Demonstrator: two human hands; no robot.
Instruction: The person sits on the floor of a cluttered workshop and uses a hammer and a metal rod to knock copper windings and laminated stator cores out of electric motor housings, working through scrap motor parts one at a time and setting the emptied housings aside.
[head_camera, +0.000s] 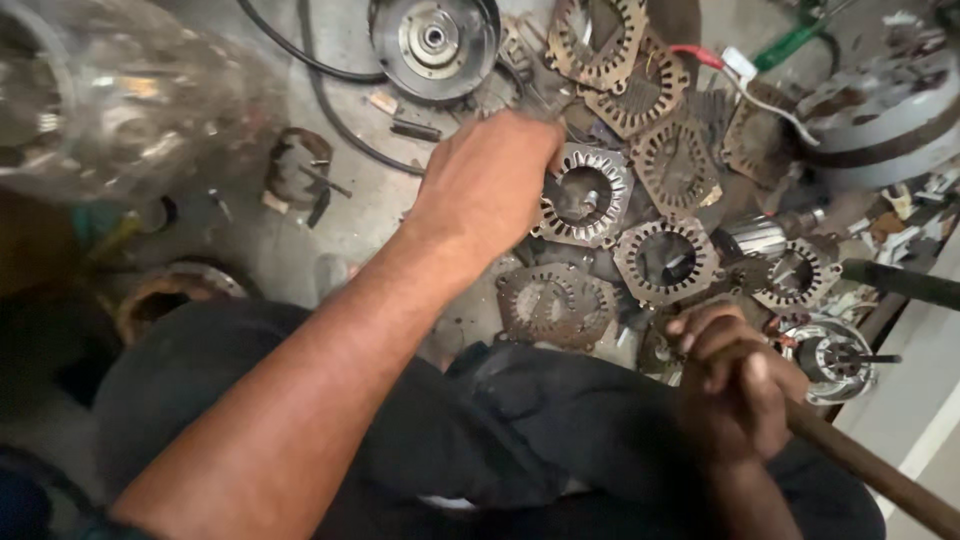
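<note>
**Hand positions over the stator pile**

You are reaching your left hand forward across the floor, knuckles up, to the near edge of a heap of stator cores. The fingers are curling down and away from the camera, so you cannot tell whether they are gripping anything; the hand is touching or just overlapping the rim of a silver stator core, whose toothed ring and round bore are lying face up beside it.

Your right hand is closing tightly around a brown rod — the fingers are wrapping it fully, and the rod is running down and to the right toward the frame corner.

Surrounding items:

- Rusty stator laminations are lying flat and overlapping between the two hands and beyond them.
- A round motor end cover is sitting on the concrete floor above the left hand.
- A black cable is curving past that cover.
- A clear plastic container — blurred — is filling the upper left.
</note>
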